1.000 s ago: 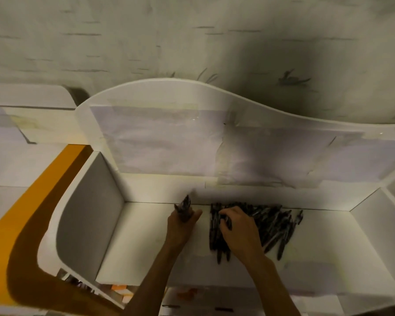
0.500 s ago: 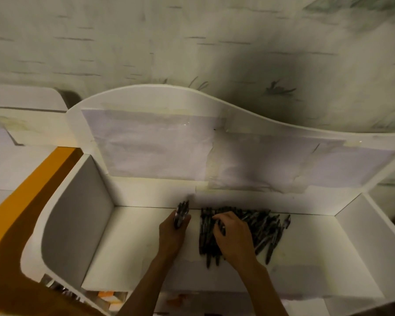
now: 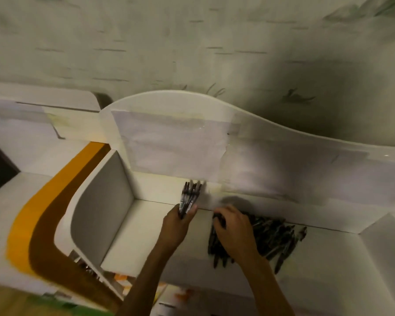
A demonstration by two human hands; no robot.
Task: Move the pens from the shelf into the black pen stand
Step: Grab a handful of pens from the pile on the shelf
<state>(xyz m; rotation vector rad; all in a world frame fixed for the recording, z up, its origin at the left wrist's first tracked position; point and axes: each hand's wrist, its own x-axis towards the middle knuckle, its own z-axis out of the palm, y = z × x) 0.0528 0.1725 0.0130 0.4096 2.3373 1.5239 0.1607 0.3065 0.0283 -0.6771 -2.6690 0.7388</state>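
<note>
**A:** Dark pens, a small bundle of them, sit gripped in the left hand, fingers curled round the lower ends, tips fanning up towards the back panel!

**B:** And the right hand?

**A:** It lies on top of the pile, fingers curled down into its left end and pinching at a pen there. How many it has hold of, I cannot tell; the knuckles cover that spot.

**B:** Where does the pile lie?

**A:** On the floor of the white shelf, right of centre, up near the back wall. The pens lie mostly parallel, a few poking out towards the front edge. The two hands are just beside each other, the bundle left of the pile.

**B:** Around that?

**A:** A curved white side wall closes the compartment on the left, a divider on the right. Pale paper sheets are taped across the wavy back panel. Left of the shelf runs an orange and brown stripe. Behind it all stands a pale patterned wall.

**B:** The stand?

**A:** Out of view.
</note>
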